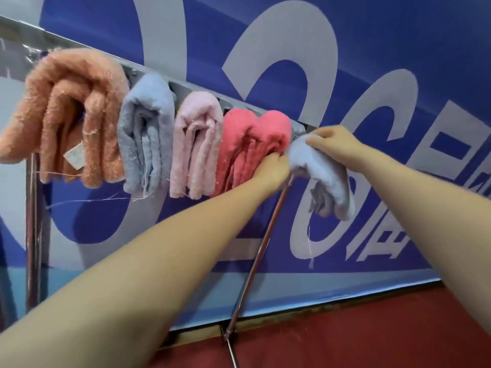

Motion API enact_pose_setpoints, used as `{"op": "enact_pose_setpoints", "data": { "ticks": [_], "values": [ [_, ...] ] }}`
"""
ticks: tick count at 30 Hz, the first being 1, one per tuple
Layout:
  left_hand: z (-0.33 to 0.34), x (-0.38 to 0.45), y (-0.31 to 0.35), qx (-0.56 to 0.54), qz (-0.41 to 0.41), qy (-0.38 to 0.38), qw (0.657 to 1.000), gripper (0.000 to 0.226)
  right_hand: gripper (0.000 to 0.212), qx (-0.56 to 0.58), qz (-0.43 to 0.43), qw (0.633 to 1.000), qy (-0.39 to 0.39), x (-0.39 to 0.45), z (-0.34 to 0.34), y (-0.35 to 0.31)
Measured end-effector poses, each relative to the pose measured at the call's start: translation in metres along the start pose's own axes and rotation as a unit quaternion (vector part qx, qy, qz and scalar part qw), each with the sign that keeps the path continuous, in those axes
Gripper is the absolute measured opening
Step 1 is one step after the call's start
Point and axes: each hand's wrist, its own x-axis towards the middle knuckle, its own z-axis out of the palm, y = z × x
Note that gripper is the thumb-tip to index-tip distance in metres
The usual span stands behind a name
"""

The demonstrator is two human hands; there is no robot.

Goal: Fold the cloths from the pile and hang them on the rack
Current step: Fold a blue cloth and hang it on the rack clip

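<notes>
A metal rack bar [186,87] runs from upper left down to the right. Over it hang folded cloths: an orange one [71,112], a grey-blue one [146,134], a pale pink one [196,147] and a coral one [252,139]. At the bar's right end a light blue cloth [324,176] is draped over it. My right hand [329,140] pinches its top at the bar. My left hand [273,168] grips its left edge, right beside the coral cloth. The pile is out of view.
A blue banner with large pale lettering [345,62] stands right behind the rack. A slanted rack leg [255,258] runs down to a red floor [372,328]. An upright chrome post [33,229] stands at the left.
</notes>
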Motion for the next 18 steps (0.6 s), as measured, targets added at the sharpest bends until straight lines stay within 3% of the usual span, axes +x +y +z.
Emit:
{"op": "enact_pose_setpoints", "data": {
  "ticks": [4, 8, 18],
  "values": [
    [-0.002, 0.008, -0.02, 0.035, 0.059, 0.034, 0.997, 0.035, 0.021, -0.025, -0.019, 0.999, -0.018, 0.03, -0.004, -0.014],
    [0.008, 0.009, -0.021, 0.006, 0.059, 0.029, 0.998, 0.034, 0.019, -0.049, -0.007, 0.998, -0.026, 0.052, -0.009, -0.006],
    [0.035, 0.017, -0.018, 0.005, 0.051, 0.089, 0.995, 0.038, 0.016, 0.143, 0.061, 0.986, 0.064, 0.055, 0.007, 0.02]
  ]
}}
